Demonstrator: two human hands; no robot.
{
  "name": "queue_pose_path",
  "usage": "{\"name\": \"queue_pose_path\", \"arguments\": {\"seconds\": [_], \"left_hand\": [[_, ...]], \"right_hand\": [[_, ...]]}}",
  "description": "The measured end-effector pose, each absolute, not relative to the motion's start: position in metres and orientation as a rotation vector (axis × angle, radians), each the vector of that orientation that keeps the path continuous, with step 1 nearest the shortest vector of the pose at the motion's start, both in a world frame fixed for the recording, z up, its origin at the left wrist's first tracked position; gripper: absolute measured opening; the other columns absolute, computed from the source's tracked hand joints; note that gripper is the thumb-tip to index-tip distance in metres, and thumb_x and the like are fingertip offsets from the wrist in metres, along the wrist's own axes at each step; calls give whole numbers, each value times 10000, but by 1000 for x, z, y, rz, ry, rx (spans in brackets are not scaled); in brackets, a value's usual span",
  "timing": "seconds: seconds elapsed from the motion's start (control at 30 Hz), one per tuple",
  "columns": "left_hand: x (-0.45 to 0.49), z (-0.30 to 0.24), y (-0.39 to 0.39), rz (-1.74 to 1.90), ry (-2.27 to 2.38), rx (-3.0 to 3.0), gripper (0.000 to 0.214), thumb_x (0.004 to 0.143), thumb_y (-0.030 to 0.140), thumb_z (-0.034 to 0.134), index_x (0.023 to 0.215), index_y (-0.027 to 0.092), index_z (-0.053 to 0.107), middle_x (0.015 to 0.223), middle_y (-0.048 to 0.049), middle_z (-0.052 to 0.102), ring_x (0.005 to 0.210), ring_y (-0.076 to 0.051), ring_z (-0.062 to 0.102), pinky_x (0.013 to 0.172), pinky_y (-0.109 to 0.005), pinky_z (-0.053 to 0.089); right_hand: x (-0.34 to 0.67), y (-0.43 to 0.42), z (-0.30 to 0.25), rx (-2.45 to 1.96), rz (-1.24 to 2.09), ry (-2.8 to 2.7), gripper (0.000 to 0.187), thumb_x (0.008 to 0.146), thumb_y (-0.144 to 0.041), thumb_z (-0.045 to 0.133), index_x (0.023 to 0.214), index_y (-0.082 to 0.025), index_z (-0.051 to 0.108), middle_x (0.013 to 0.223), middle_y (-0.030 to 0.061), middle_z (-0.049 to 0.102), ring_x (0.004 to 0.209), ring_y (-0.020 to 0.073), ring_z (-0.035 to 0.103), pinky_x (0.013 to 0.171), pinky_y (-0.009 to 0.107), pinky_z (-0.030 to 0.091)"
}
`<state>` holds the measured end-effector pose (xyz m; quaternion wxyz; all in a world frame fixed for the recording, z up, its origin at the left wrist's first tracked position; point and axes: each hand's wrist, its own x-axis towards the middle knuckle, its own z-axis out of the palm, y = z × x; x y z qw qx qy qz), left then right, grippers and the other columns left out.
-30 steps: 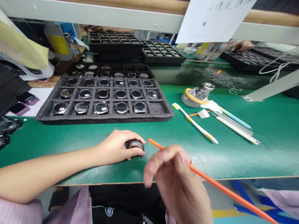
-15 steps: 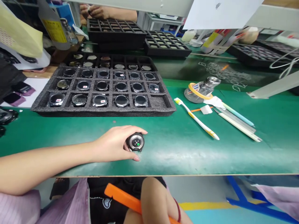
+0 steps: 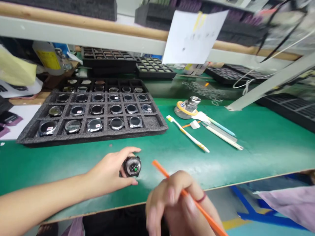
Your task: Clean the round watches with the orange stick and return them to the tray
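A round watch (image 3: 132,166) is gripped in the left hand (image 3: 108,173) near the front edge of the green counter (image 3: 270,154), left of centre. Its back faces up, showing a green dot, and the fingers curl around its rim. The right hand (image 3: 178,209), blurred, is over the front edge, its fingers closed on a thin orange stick (image 3: 159,169) whose tip points up near the watch. Behind the watch, a gray foam tray (image 3: 91,140) holds rows of round watches (image 3: 96,109) in plastic. Toward the counter's right side lie a toothbrush (image 3: 187,133), a glass jar (image 3: 189,105) with a yellow tape ring, and white sticks (image 3: 222,137).
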<state>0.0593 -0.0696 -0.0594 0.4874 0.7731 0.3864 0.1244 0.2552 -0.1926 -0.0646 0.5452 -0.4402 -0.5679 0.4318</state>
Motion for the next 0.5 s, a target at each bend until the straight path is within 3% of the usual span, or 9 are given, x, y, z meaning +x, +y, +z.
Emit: {"name": "queue_pose_path", "arguments": {"seconds": [0.07, 0.13, 0.2, 0.3, 0.43, 0.5], "left_hand": [[57, -60, -69, 295, 915, 1942, 573, 804, 252, 795, 1332, 276, 573, 1174, -22, 738, 808, -182, 708, 779, -324, 574], [54, -61, -68, 306, 893, 2037, 474, 822, 255, 781, 1265, 271, 616, 1218, -38, 727, 1022, -237, 704, 893, -362, 564], [53, -62, -66, 322, 871, 2114, 452, 837, 262, 773, 1266, 269, 629, 1251, -53, 714, 1139, -268, 663, 969, -399, 540], [53, -64, -65, 354, 854, 2155, 445, 855, 269, 758, 1283, 277, 633, 1213, -51, 710, 1101, -264, 646, 974, -415, 530], [55, -69, -67, 364, 926, 2126, 526, 832, 268, 771, 1332, 288, 611, 1215, -61, 688, 1063, -271, 636, 967, -433, 525], [55, -70, -66, 334, 1003, 2086, 674, 778, 260, 812, 1406, 290, 566, 1221, -71, 674, 1017, -271, 636, 961, -449, 523]], "right_hand": [[288, -155, -54, -1248, 618, -1476, 280, 1102, -341, 348, 1119, -282, 621, 885, 29, 796, 641, 167, 751, 666, 326, 624], [333, -117, -47, -1681, 102, -1549, 259, 1022, -373, 455, 1076, -265, 684, 1025, 61, 808, 828, 211, 783, 794, 370, 618], [380, -83, -47, -1861, -31, -1467, 310, 933, -376, 548, 1124, -203, 719, 1035, 129, 801, 975, 307, 764, 897, 467, 579], [428, -49, -57, -2060, -82, -1394, 350, 846, -368, 643, 1087, -139, 751, 937, 176, 796, 888, 368, 748, 817, 500, 561], [446, -29, -61, -2187, -70, -1396, 168, 774, -298, 734, 867, -165, 778, 767, 131, 779, 726, 328, 724, 687, 407, 530], [447, -22, -51, -2202, -92, -1393, 133, 804, -270, 728, 878, -175, 786, 791, 117, 786, 727, 300, 724, 698, 382, 526]]}}
